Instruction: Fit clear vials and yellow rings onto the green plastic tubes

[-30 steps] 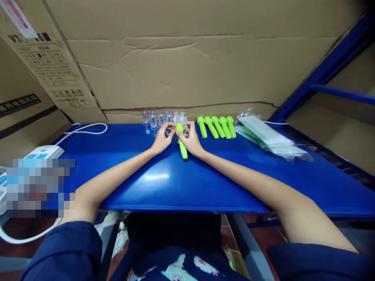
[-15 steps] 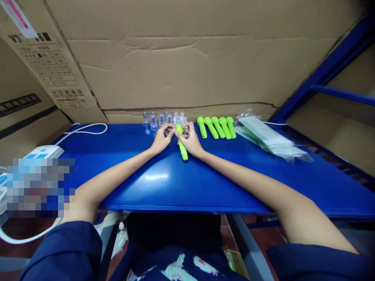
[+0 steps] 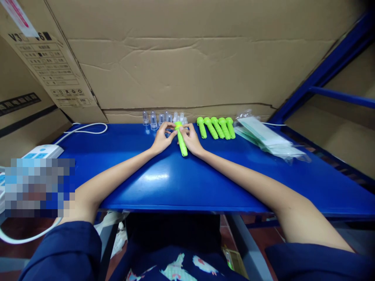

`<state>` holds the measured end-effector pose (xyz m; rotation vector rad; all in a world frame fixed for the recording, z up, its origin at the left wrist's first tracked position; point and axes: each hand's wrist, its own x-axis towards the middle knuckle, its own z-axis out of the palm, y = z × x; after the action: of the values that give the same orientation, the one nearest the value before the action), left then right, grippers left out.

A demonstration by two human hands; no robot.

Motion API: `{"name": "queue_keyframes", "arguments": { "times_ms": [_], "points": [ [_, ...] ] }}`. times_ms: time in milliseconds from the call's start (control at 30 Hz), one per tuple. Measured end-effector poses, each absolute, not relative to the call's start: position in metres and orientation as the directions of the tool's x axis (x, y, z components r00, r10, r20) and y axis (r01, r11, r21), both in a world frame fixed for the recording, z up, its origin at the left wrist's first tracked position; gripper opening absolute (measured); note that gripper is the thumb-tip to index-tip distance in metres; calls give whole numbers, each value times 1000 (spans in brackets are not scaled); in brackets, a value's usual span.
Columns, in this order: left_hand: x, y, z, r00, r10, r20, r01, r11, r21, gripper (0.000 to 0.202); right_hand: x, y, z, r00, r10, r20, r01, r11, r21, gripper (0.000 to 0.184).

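A bright green plastic stick (image 3: 181, 142) lies tilted on the blue table (image 3: 175, 183), its thicker head toward the back. My left hand (image 3: 162, 139) and my right hand (image 3: 191, 139) meet at that head, fingers pinched on it from either side. Right behind my fingers stand several small clear plastic caps (image 3: 154, 119). A row of several more green sticks (image 3: 216, 127) lies to the right of my right hand.
Clear plastic bags (image 3: 268, 138) lie at the back right. A white power strip (image 3: 43, 151) with a white cable (image 3: 84, 128) sits at the left edge. Cardboard boxes (image 3: 181, 58) wall off the back, a blue shelf frame (image 3: 331, 66) stands on the right.
The green stick has shifted slightly between my fingers and its head now points more upright toward the back. My hands stay in the same spot.
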<state>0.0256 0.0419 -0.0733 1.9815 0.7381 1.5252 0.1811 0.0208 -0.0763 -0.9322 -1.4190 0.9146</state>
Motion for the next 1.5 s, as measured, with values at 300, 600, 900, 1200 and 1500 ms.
{"name": "queue_keyframes", "arguments": {
  "times_ms": [300, 600, 900, 1200, 1500],
  "points": [
    [26, 47, -77, 155, 737, 658, 113, -675, 729, 18, 177, 14, -71, -94, 910, 404, -53, 401, -915, 66],
    [25, 43, -72, 152, 745, 650, 189, -667, 721, 19, 178, 13, -72, -132, 886, 445, -45, 443, -895, 67],
    [24, 40, -68, 171, 737, 654, 199, -675, 710, 17, 178, 12, -72, -131, 888, 440, -23, 441, -897, 64],
    [24, 43, -71, 167, 742, 650, 200, -671, 714, 18, 177, 10, -69, -93, 907, 412, 12, 414, -910, 60],
    [24, 41, -70, 172, 738, 653, 204, -675, 709, 19, 177, 7, -66, -77, 909, 410, -9, 411, -912, 63]
  ]
}}
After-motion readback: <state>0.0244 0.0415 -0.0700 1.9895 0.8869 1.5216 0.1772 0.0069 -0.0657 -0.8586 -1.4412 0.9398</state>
